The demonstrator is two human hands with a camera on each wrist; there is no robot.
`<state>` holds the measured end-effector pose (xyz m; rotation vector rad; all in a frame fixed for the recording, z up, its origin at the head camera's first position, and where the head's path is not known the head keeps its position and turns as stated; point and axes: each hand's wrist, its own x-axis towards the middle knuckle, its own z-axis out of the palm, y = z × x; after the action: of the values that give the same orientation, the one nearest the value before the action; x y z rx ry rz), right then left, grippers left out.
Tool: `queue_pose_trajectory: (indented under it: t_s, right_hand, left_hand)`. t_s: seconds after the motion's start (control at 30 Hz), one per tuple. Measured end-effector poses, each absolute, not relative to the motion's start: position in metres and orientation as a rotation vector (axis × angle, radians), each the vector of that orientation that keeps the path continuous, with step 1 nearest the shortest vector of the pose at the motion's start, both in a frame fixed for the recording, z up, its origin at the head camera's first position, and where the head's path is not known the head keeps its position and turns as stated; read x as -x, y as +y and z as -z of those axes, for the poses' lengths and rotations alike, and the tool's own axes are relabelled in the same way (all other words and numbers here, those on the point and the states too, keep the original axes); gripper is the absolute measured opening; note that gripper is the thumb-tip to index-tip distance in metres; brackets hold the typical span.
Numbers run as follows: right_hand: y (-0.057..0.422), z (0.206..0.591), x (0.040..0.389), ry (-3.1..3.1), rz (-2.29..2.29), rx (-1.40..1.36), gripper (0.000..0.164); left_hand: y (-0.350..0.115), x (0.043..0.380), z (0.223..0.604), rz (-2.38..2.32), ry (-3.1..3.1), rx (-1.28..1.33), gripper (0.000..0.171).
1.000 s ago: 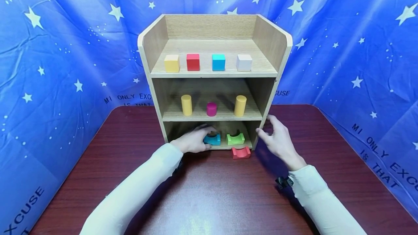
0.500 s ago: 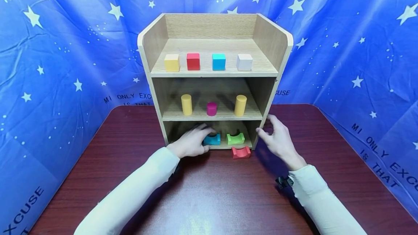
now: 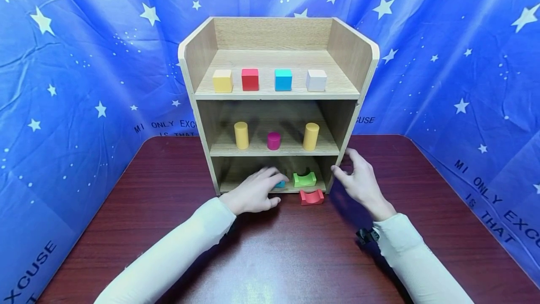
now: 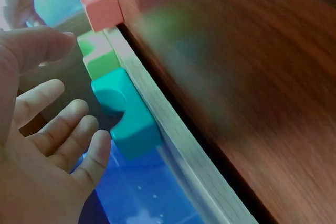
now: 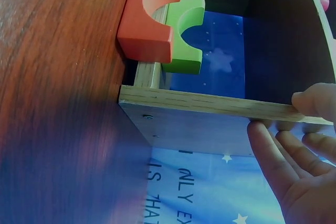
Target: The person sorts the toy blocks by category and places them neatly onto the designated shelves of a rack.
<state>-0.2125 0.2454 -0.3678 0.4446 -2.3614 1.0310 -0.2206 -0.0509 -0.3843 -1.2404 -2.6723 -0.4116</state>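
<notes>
My left hand (image 3: 253, 192) hovers at the front of the wooden shelf unit's (image 3: 270, 97) lowest level, fingers loosely spread. Beside it, apart from the fingers in the left wrist view, sits a teal arch block (image 4: 137, 136) with its hollow up, partly hidden by the hand in the head view. To its right on that level is a green arch block (image 3: 304, 181). A red arch block (image 3: 311, 199) lies on the table just in front. My right hand (image 3: 363, 186) grips the unit's right side panel (image 5: 210, 106), thumb inside and fingers outside.
Yellow, red (image 3: 250, 80), blue and white cubes line the top shelf. Two yellow cylinders (image 3: 242, 136) and a short magenta cylinder (image 3: 273, 141) stand on the middle shelf. A blue starry curtain (image 3: 105, 50) surrounds the dark red table (image 3: 295, 257).
My left hand drew slightly left, then came forward over the teal arch block, its thumb now nearer the table. The right hand and the blocks look unmoved.
</notes>
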Motion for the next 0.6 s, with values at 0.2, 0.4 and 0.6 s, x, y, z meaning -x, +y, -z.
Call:
queue_pose_trajectory:
  t_s: [0.2,0.4,0.6]
  right_hand:
    - [0.246,0.368,0.213,-2.361,-1.036,-0.441,0.034]
    - [0.245,0.367,0.212,-2.361,-1.043,-0.441,0.035]
    - [0.245,0.367,0.212,-2.366,-1.061,-0.44,0.035]
  left_hand:
    - [-0.04,0.214,0.383,0.404,-2.645,1.3,0.049]
    - [-0.029,0.211,0.384,0.397,-2.599,1.362,0.045]
    - [-0.018,0.209,0.387,0.42,-2.584,1.402,0.043]
